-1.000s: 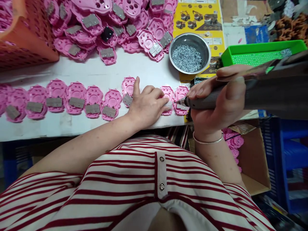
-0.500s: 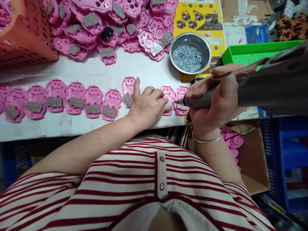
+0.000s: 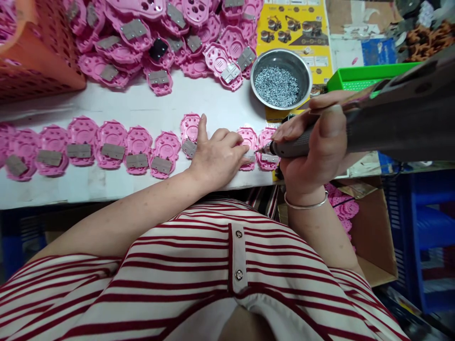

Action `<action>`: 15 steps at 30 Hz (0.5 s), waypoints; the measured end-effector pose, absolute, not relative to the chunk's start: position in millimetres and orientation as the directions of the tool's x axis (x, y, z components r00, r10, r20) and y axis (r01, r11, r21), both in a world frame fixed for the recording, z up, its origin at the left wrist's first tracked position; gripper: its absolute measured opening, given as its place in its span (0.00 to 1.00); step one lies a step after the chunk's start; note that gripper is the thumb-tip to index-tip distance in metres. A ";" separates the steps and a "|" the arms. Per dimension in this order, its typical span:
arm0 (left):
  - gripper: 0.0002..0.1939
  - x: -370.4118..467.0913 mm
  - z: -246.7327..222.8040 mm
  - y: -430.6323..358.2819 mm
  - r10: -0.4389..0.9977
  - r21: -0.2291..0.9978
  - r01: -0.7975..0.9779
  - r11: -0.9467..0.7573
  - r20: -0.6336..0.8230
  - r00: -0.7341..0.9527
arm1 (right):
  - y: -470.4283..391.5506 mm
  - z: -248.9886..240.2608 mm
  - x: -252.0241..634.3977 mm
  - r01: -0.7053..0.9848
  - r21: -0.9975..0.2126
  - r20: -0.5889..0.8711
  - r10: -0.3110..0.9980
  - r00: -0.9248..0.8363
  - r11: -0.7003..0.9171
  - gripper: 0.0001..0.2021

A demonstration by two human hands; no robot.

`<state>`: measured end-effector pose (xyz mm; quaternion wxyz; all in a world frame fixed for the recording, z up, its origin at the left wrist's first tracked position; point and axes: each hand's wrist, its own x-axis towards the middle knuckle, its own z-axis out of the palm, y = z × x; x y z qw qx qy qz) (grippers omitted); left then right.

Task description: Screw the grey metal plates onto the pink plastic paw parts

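Note:
My right hand (image 3: 313, 147) is wrapped round a grey electric screwdriver (image 3: 377, 125), held at a slant. Its bit points left and meets the metal plate on a pink plastic casing (image 3: 248, 137) near the table's front edge. My left hand (image 3: 218, 158) lies palm down beside that casing, with thumb and forefinger holding it at its left edge. The little finger sticks out towards another pink casing (image 3: 189, 125), partly covered by the hand. Under the screwdriver tip sits one more pink casing (image 3: 266, 136) with a metal plate.
Several plated pink casings (image 3: 113, 137) form a row to the left. Behind them lie a pile of casings (image 3: 137, 35), an orange basket (image 3: 46, 52) and a steel bowl (image 3: 307, 78) of small screws. A green tray (image 3: 369, 72) stands right; a cardboard box (image 3: 377, 237) sits below.
The back end of the screwdriver has tilted up a little, and my right hand has shifted slightly with it. The bit stays at the same casing; my left hand has not moved.

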<state>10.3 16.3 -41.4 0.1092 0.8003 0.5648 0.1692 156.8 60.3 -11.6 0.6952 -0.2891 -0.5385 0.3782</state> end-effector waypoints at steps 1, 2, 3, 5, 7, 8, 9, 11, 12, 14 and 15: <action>0.09 10.1 -41.8 16.4 0.941 0.368 0.866 -0.338 0.149 0.304 | 60.0 -11.3 157.0 -0.213 -0.812 0.528 0.839 0.129 0.543 0.15; 0.09 9.8 -42.2 16.5 0.940 0.365 0.867 -0.340 0.153 0.304 | 59.7 -11.1 156.8 -0.211 -0.816 0.525 0.843 0.122 0.538 0.14; 0.09 9.6 -42.5 16.6 0.939 0.358 0.868 -0.344 0.157 0.307 | 59.8 -11.2 156.1 -0.207 -0.818 0.523 0.844 0.119 0.536 0.14; 0.10 9.0 -43.1 17.0 0.935 0.345 0.870 -0.352 0.164 0.313 | 61.0 -12.1 153.4 -0.190 -0.814 0.534 0.836 0.130 0.549 0.13; 0.09 8.6 -43.7 17.2 0.934 0.342 0.870 -0.355 0.166 0.316 | 63.4 -13.6 149.8 -0.164 -0.794 0.559 0.809 0.180 0.585 0.13; 0.09 8.5 -44.1 17.2 0.934 0.344 0.869 -0.355 0.167 0.315 | 64.6 -14.3 148.2 -0.156 -0.783 0.571 0.795 0.204 0.602 0.13; 0.09 8.4 -44.4 17.2 0.934 0.345 0.869 -0.355 0.169 0.314 | 65.6 -14.9 147.0 -0.154 -0.776 0.576 0.786 0.222 0.612 0.14; 0.09 8.4 -45.2 17.0 0.933 0.345 0.869 -0.355 0.179 0.311 | 66.1 -15.6 146.4 -0.151 -0.776 0.576 0.785 0.226 0.613 0.15; 0.09 8.4 -45.4 16.9 0.933 0.344 0.869 -0.355 0.183 0.309 | 65.5 -15.7 147.0 -0.146 -0.781 0.573 0.790 0.219 0.607 0.15; 0.09 8.5 -45.6 16.8 0.934 0.345 0.870 -0.353 0.189 0.304 | 63.5 -15.1 149.5 -0.122 -0.802 0.557 0.806 0.201 0.585 0.16; 0.09 8.6 -45.4 16.8 0.934 0.346 0.870 -0.351 0.188 0.303 | 62.3 -14.6 151.0 -0.107 -0.812 0.549 0.813 0.193 0.573 0.17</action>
